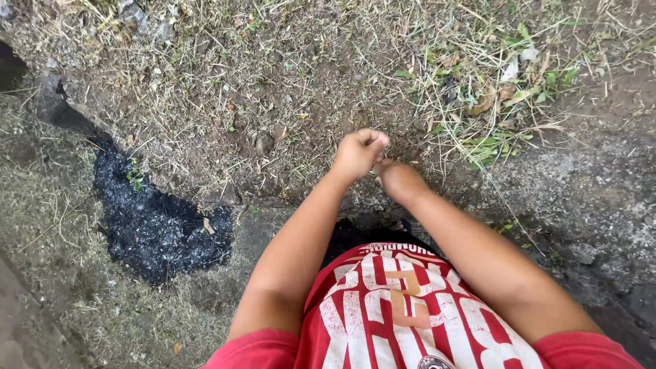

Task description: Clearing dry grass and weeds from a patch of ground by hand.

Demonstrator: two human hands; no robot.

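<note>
The person stands over a patch of bare brown soil strewn with dry straw-coloured grass (pixel 273 89), both bare arms stretched forward from a red short-sleeved shirt with white print (pixel 396 314). The left hand (pixel 359 154) is curled into a loose fist, its fingers (pixel 372 139) folded in and pressed together against the palm; whether anything lies inside the fist cannot be told. The right hand (pixel 398 179) sits just beside it, touching or nearly touching the left at the knuckles. Its back is turned to the camera and its fingers point down and away, so whether they are spread, closed or pinching something cannot be told. Both hands hang above the strip where the dry soil meets a grey, rough concrete slab (pixel 581 198), which runs under the right forearm.

To the left of the left arm, well apart from the hands, lies a black patch of charred ash (pixel 154 219) with a few small green shoots in it. Beyond the hands to the right, a tuft of green weeds mixed with dead brown leaves (pixel 499 109) grows among the straw.
</note>
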